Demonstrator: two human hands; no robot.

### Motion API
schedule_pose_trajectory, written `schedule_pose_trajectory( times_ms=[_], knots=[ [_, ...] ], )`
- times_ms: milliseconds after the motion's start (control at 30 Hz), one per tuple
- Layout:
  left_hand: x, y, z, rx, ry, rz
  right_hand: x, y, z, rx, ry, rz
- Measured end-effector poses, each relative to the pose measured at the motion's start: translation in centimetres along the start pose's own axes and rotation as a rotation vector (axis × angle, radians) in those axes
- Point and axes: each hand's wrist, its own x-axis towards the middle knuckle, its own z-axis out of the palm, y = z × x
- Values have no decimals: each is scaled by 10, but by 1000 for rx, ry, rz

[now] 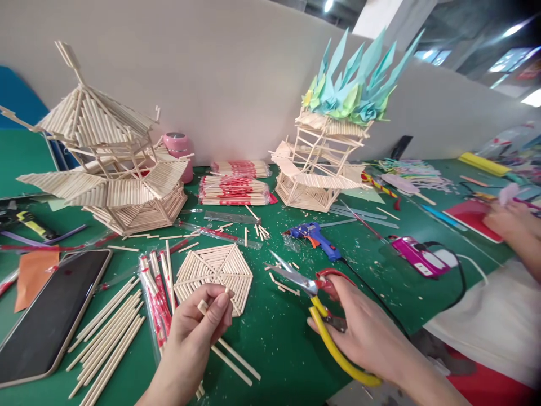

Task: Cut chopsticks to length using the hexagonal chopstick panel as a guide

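My left hand (203,318) pinches thin wooden sticks (236,361), whose long ends slant down to the right below the palm. It is in front of a flat octagonal stick panel (240,276) lying on the green table. My right hand (359,321) grips a tool with red and yellow handles (333,344); its metal blades (291,273) are apart and point up to the left. Short cut pieces (283,286) lie beneath the blades. Loose sticks (110,344) are spread left of my left hand, beside red-and-clear packets (156,299).
Stick pavilions stand at left (105,169) and centre right (316,163). A blue glue gun (315,237), a magenta device (422,256), a phone (51,310) and a pink container (177,149) are around. Another person's hands (513,217) are at right.
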Motion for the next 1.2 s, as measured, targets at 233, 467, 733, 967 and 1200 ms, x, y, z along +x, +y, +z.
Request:
schedule_pose_trajectory(
  times_ms=[233, 467, 733, 967, 1200],
  knots=[
    [2, -3, -2, -77, -117, -59, -8, -28, 10, 58, -92, -113],
    [2, -8, -9, -54, -151, -4, -5, -55, 13, 73, -221, -133],
    [2, -11, -11, 63, -109, 67, -3, -56, 12, 101, -242, -144],
    [0, -11, -12, 169, -85, 143, -2, -57, 10, 96, -205, -184],
    [-1, -4, -17, 340, -100, 217, -1, -59, 9, -20, -237, -203]
  ],
)
